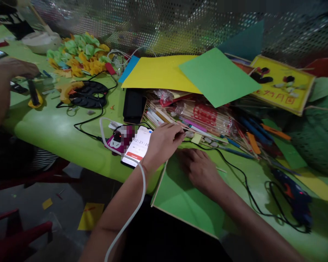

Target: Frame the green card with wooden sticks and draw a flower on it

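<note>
Head view: stick-edged green card (184,203) lies under right hand (200,169), near left hand (163,141); both grips' closure unclear.

left hand (165,140) beside lit phone (138,147) | right hand (202,169) over green card (183,198) | corded glue gun (295,198) farther right

Flat green sheet (187,202), stick-edged
</note>
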A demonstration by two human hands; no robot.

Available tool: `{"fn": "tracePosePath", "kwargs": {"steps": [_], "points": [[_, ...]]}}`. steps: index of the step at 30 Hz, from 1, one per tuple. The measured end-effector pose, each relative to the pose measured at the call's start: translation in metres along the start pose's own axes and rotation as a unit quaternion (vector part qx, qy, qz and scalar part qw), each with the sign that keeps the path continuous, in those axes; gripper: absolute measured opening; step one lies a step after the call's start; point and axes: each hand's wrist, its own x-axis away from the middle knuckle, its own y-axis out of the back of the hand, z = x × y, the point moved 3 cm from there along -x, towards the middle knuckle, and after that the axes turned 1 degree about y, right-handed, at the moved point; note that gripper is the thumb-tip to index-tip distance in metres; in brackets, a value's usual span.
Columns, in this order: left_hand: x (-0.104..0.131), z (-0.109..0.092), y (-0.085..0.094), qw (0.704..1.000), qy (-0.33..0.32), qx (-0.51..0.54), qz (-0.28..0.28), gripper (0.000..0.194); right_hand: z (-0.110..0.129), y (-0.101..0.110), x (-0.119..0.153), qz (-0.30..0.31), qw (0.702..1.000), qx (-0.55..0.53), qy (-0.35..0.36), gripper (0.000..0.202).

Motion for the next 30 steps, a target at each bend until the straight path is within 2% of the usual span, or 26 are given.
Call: {"fn": "tracePosePath", "kwargs": {"steps": [7, 10, 14, 20, 30], "points": [[0.002, 0.006, -0.015, 0.993, -0.025, -0.03, 0.112, 0.01, -0.033, 0.018, 0.042, -0.073, 0.994, -0.029, -0.073, 0.041], [0.004, 0.006, -0.021, 0.987, -0.045, -0.03, 0.149, 0.012, -0.041, 0.013, 0.065, -0.077, 0.993, -0.023, -0.091, 0.039], [0.005, 0.004, -0.027, 0.982, -0.073, -0.043, 0.168, 0.011, -0.046, 0.004, 0.086, -0.065, 0.992, -0.01, -0.108, 0.04], [0.003, 0.002, -0.034, 0.976, -0.085, -0.081, 0.186, 0.007, -0.044, 0.001, 0.09, -0.05, 0.992, -0.007, -0.116, 0.045], [0.002, 0.004, -0.04, 0.973, -0.086, -0.086, 0.196, 0.01, -0.042, 0.002, 0.088, -0.041, 0.993, -0.011, -0.111, 0.038]]}}
